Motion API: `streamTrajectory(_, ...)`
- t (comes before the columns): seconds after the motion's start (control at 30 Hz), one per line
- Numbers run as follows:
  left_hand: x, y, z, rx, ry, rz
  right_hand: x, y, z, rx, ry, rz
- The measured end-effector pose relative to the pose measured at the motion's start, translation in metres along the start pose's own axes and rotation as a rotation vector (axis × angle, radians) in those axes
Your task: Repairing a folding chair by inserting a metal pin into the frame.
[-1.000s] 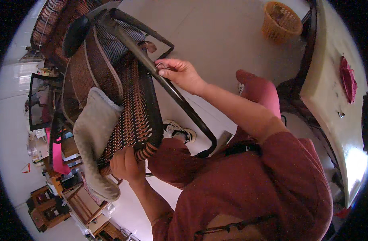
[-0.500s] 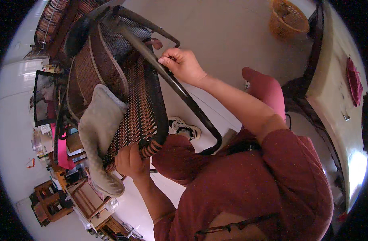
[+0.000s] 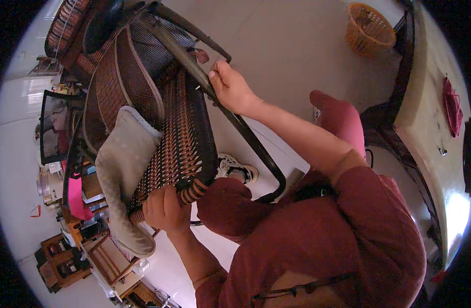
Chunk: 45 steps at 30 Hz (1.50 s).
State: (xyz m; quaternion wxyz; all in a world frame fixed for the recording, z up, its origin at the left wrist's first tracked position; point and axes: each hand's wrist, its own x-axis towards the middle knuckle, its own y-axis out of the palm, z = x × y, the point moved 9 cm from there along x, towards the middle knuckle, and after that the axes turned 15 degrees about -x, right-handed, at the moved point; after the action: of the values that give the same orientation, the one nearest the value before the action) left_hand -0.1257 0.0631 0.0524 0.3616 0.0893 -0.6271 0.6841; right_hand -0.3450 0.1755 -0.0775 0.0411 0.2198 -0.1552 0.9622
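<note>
A brown-and-black woven chair (image 3: 176, 138) lies tipped over in front of me, its dark metal tube frame (image 3: 253, 146) running diagonally across the view. My left hand (image 3: 166, 209) is wrapped round the woven, striped edge at its lower end. Beside it, a grey plush pad (image 3: 125, 159) drapes along the woven part. My right hand (image 3: 233, 90) is at the tube, thumb and fingers closed together. Whatever those fingers hold is hidden. A small bright tip (image 3: 198, 88) shows on the tube just left of them.
An orange basket (image 3: 370, 31) stands on the floor at the far right. To the right is a pale-topped table (image 3: 425, 118) with a dark red cloth (image 3: 453, 108) on it. Other woven furniture (image 3: 66, 28) is at the far left. Wooden racks (image 3: 109, 256) stand at lower left.
My right hand has shifted slightly right and down along the tube, and the bright tip now shows. The chair has shifted slightly; my left hand keeps its hold, moving a little left.
</note>
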Motion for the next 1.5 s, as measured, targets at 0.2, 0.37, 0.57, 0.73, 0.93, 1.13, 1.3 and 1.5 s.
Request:
streamTrajectory(0.2,-0.001,0.002,0.001,-0.035,-0.018,0.035,-0.005,0.023,-0.019,0.301,0.208,0.153)
streamTrajectory(0.37,-0.002,0.001,0.001,-0.031,-0.023,0.03,-0.014,0.026,-0.015,0.613,0.27,0.268)
streamTrajectory(0.57,0.002,0.0,-0.001,-0.038,-0.004,-0.007,-0.01,0.022,-0.008,0.558,0.212,0.216)
streamTrajectory(0.73,0.004,-0.005,-0.002,-0.052,-0.002,-0.036,-0.014,0.038,-0.013,0.436,0.323,0.424)
streamTrajectory(0.93,0.001,0.001,0.0,-0.031,-0.008,0.118,-0.017,0.037,-0.015,0.496,0.403,0.544)
streamTrajectory(1.13,0.002,0.003,0.004,-0.078,0.016,0.229,-0.016,0.037,-0.018,0.576,0.345,0.498)
streamTrajectory(1.3,-0.003,0.002,0.004,-0.089,0.019,0.203,-0.021,0.041,-0.015,0.582,0.341,0.525)
streamTrajectory(1.5,-0.009,0.003,0.003,-0.057,0.013,0.107,-0.025,0.035,-0.015,0.235,0.364,0.499)
